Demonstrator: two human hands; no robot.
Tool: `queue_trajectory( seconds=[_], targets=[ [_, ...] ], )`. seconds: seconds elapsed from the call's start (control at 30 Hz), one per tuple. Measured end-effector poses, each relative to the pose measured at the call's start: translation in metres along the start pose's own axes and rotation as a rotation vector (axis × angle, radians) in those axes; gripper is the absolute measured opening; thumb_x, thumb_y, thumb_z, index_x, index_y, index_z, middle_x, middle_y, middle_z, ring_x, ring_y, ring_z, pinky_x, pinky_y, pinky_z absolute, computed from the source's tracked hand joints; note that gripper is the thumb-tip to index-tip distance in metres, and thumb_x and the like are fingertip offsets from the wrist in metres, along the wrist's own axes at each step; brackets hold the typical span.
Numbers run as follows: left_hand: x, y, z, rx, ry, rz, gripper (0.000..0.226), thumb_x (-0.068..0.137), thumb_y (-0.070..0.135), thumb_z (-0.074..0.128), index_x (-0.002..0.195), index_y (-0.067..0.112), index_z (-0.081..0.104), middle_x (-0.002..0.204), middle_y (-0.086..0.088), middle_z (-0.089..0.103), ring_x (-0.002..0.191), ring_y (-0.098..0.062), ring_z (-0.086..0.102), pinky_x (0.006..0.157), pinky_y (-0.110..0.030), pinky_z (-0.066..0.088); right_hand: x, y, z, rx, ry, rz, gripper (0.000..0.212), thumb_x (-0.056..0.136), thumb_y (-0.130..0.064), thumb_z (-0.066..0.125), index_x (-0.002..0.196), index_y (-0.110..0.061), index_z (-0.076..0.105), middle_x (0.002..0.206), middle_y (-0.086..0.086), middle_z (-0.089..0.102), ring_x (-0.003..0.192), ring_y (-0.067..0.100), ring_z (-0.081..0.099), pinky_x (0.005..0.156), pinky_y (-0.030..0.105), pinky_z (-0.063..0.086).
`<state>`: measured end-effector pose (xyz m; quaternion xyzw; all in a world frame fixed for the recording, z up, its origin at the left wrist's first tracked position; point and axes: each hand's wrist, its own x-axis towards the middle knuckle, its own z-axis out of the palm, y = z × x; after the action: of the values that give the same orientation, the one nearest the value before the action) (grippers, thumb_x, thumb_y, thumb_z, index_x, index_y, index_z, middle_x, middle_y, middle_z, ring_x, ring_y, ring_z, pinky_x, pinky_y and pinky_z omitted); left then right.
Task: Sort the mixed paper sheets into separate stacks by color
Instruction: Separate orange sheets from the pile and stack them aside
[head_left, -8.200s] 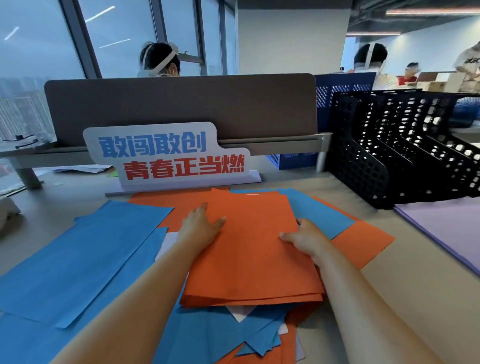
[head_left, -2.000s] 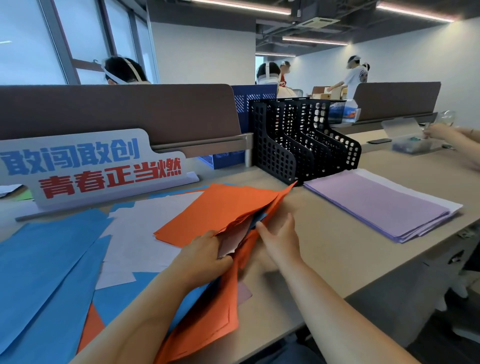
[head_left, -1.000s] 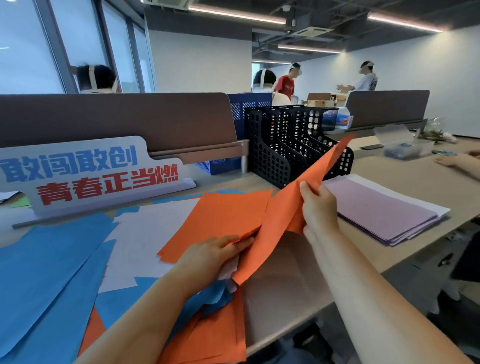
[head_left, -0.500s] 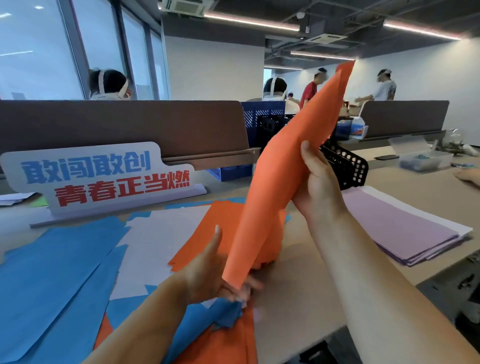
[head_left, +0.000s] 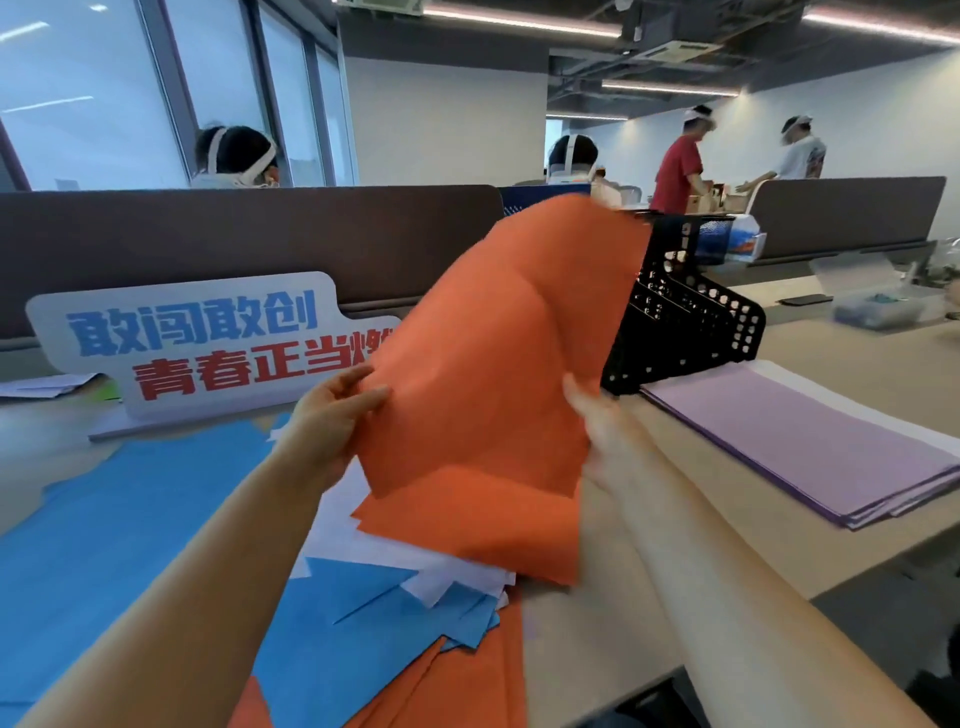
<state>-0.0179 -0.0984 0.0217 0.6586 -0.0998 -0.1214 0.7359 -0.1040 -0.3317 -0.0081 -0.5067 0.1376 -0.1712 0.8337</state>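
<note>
Two bare hands: the left hand (head_left: 332, 415) at nine o'clock and the right hand (head_left: 602, 431) at three o'clock. One raised orange paper sheet (head_left: 498, 353) in their grip. One black perforated plastic file rack (head_left: 691, 322) at two o'clock. One lilac paper stack (head_left: 810, 441) at three o'clock. One white sign with blue and red lettering (head_left: 208, 343) at ten o'clock. Four other people (all beyond the table (head_left: 753, 535)).
</note>
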Motion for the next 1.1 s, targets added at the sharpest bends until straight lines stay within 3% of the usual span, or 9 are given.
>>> queue_trajectory(
  seconds=[0.1,0.17,0.27,0.37,0.57,0.67,0.77,0.93,1.1],
  targets=[
    [0.011,-0.026,-0.013,0.202,0.052,-0.079,0.039,0.09,0.003,0.056,0.127,0.011,0.049,0.112,-0.01,0.057,0.088,-0.021,0.057,0.085,-0.039,0.047,0.014,0.039,-0.018,-0.357,0.135,0.243,0.037,0.092,-0.019,0.058,0.127,-0.005,0.054,0.113,0.013,0.065,0.091,0.027,0.064,0.089,0.044,0.051],
    [0.016,-0.042,-0.017,0.318,0.075,-0.126,0.045,0.09,0.003,0.057,0.132,0.009,0.045,0.12,-0.014,0.056,0.093,-0.024,0.056,0.09,-0.041,0.047,0.015,0.051,-0.023,-0.512,0.191,0.251,0.04,0.092,-0.012,0.058,0.13,-0.003,0.051,0.126,0.015,0.058,0.109,0.032,0.058,0.099,0.045,0.045],
    [0.019,-0.057,-0.021,0.478,0.138,-0.139,0.053,0.09,0.006,0.057,0.139,0.011,0.039,0.131,-0.017,0.049,0.103,-0.029,0.054,0.092,-0.04,0.045,0.013,0.057,-0.026,-0.716,0.287,0.2,0.033,0.091,-0.004,0.054,0.124,0.002,0.053,0.124,0.017,0.057,0.112,0.033,0.055,0.094,0.035,0.044],
    [0.02,-0.06,-0.022,0.63,0.127,-0.129,0.056,0.09,0.007,0.056,0.142,0.014,0.037,0.133,-0.018,0.047,0.109,-0.032,0.052,0.091,-0.037,0.043,0.008,0.055,-0.027,-0.863,0.298,0.151,0.027,0.091,-0.004,0.048,0.115,0.002,0.056,0.116,0.016,0.059,0.101,0.03,0.056,0.083,0.03,0.044],
    [0.021,-0.045,-0.034,0.704,-0.066,-0.111,0.057,0.091,0.006,0.054,0.142,0.024,0.036,0.139,-0.012,0.041,0.103,-0.027,0.055,0.088,-0.037,0.048,0.001,0.052,-0.023,-0.873,0.306,0.073,0.035,0.089,-0.002,0.043,0.123,-0.006,0.05,0.118,0.015,0.057,0.102,0.03,0.055,0.078,0.029,0.041],
    [0.02,-0.044,-0.026,0.806,-0.219,-0.09,0.059,0.091,0.008,0.055,0.143,0.027,0.034,0.146,-0.006,0.034,0.106,-0.018,0.05,0.087,-0.028,0.043,-0.004,0.052,-0.021,-0.902,0.278,0.066,0.021,0.089,-0.003,0.045,0.104,-0.008,0.058,0.104,0.015,0.061,0.095,0.03,0.058,0.079,0.035,0.048],
    [0.023,-0.048,-0.008,0.852,-0.204,-0.061,0.067,0.09,0.012,0.058,0.147,0.025,0.024,0.149,-0.007,0.03,0.122,-0.025,0.044,0.1,-0.036,0.038,-0.003,0.047,-0.022,-0.959,0.292,0.094,0.022,0.086,-0.006,0.049,0.103,-0.001,0.062,0.106,0.017,0.065,0.099,0.033,0.061,0.086,0.038,0.05],
    [0.029,-0.052,0.016,1.087,-0.26,-0.064,0.08,0.088,0.018,0.062,0.15,0.023,0.011,0.151,-0.007,0.028,0.129,-0.027,0.04,0.104,-0.039,0.036,-0.001,0.038,-0.022,-1.051,0.36,0.16,0.03,0.083,-0.018,0.056,0.111,-0.004,0.056,0.115,0.016,0.062,0.107,0.034,0.059,0.095,0.04,0.047],
    [0.031,-0.058,0.027,1.335,-0.203,-0.026,0.069,0.087,0.038,0.061,0.141,0.012,0.028,0.14,-0.013,0.04,0.124,-0.028,0.043,0.101,-0.038,0.037,-0.002,0.038,-0.017,-0.93,0.355,0.115,0.006,0.086,-0.011,0.056,0.086,-0.007,0.051,0.111,0.019,0.062,0.104,0.036,0.06,0.09,0.04,0.049]
  ],
)
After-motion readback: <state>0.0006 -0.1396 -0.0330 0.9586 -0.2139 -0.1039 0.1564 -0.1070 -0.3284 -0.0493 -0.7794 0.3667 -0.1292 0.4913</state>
